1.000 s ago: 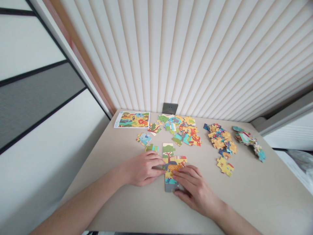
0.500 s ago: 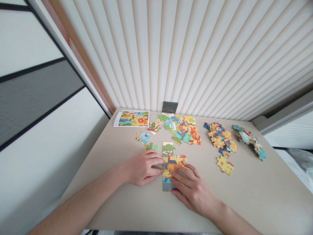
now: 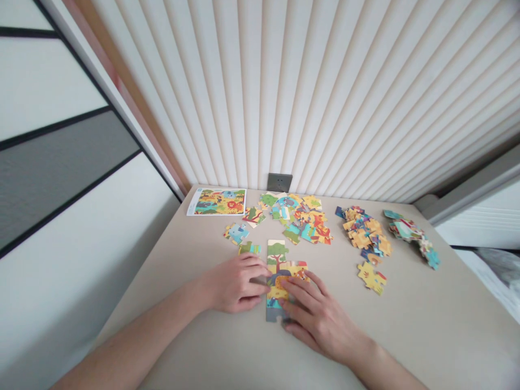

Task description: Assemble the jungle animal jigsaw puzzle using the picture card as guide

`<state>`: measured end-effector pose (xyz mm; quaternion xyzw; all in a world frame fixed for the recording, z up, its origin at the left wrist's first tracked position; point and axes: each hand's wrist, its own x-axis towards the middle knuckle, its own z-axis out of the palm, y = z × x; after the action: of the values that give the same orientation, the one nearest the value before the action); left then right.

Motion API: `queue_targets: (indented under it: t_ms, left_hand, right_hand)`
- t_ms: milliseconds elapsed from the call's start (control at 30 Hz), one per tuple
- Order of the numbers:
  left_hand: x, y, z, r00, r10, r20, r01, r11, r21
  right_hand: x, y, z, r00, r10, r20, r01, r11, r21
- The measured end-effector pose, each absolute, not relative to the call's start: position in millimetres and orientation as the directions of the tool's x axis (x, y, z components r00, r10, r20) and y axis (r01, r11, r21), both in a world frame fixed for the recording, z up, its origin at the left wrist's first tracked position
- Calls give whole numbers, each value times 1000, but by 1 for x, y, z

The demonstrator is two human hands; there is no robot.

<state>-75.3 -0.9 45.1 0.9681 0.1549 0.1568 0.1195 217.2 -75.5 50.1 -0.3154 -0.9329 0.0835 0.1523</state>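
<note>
A partly joined jigsaw puzzle (image 3: 277, 250) lies flat on the table in front of me, with a tree at its top, an orange spotted animal in its middle and a grey lower edge. My left hand (image 3: 238, 284) rests along its left side, fingers stretched out and fingertips touching the edge. My right hand (image 3: 319, 314) lies over its right side with fingers spread on the pieces, hiding part of them. A loose green puzzle piece (image 3: 249, 248) sits just beyond my left fingers. Neither hand shows a piece lifted off the table.
A printed picture card (image 3: 219, 201) lies at the back left. Near it are a blue elephant piece (image 3: 236, 233) and a spread of loose pieces (image 3: 311, 219). To the right are an orange-backed pile (image 3: 361, 230), another pile (image 3: 408, 227) and a yellow piece (image 3: 371, 276). Behind stands a ribbed panel (image 3: 280, 92).
The view has shifted slightly. My right fingers have moved a little on the puzzle, and a notch in its lower edge shows more clearly. My left hand stays at the left edge.
</note>
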Motion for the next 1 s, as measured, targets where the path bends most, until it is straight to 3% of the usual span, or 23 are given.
queue_targets:
  t_ms: [133,233,400,1000]
  left_hand:
    - [-73,-1,43,889,378,259,296,-906,304]
    - [-70,-1,42,804,528,275,442,-839,317]
    - [-66,1,39,651,708,275,638,-706,306]
    - [-66,1,30,706,672,223,627,-740,244]
  right_hand:
    - [240,-63,47,-619,739,266,650,673,-354]
    - [255,-54,47,-489,840,237,727,542,-421]
    - [262,-47,47,-484,854,192,717,513,-473]
    - [256,-45,41,-425,875,232,693,479,-538]
